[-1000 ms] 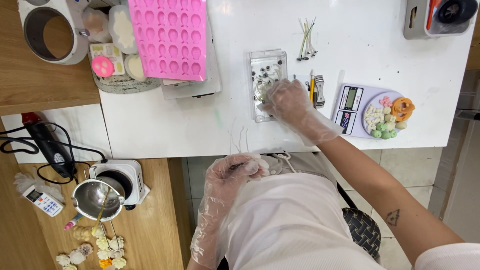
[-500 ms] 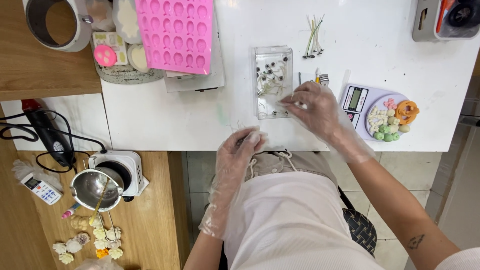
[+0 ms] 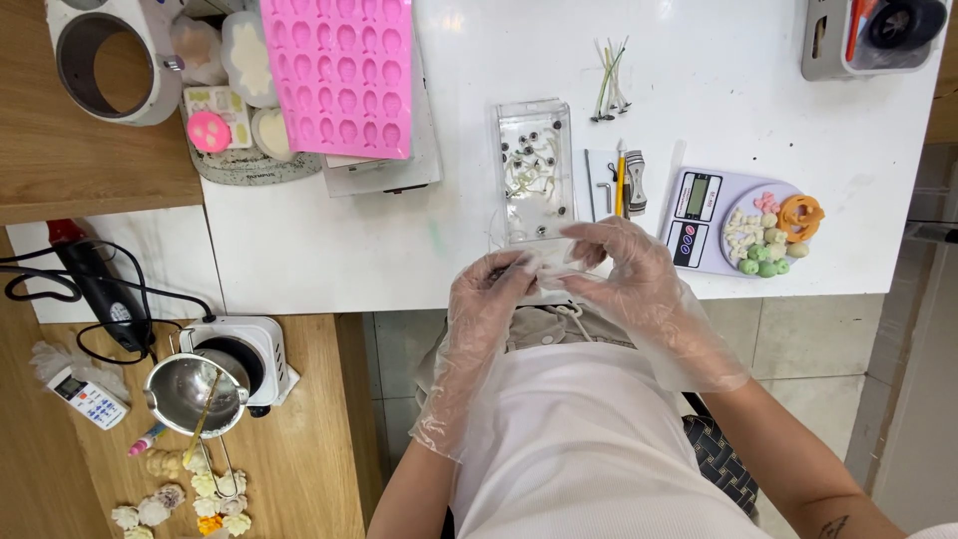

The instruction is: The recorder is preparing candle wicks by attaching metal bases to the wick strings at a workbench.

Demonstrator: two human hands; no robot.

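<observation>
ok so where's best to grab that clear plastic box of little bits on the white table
Probably by its two long side walls, coming from above. The clear box lies flat and open-topped, long axis running away from the person, with bare white table on both sides, so fingers fit there; both gloved hands crowd its near end.

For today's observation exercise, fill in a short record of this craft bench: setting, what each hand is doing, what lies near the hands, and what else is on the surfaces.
Setting: white table, seen from above
Left hand: in a clear disposable glove, at the table edge, fingertips meeting the right hand on something small and pale; what it is cannot be told
Right hand: gloved likewise
Nearest: clear plastic box of small parts
Right of box: digital scale bearing small coloured pieces
Elsewhere: pink silicone mould; metal melting pot on a small hotplate
</observation>
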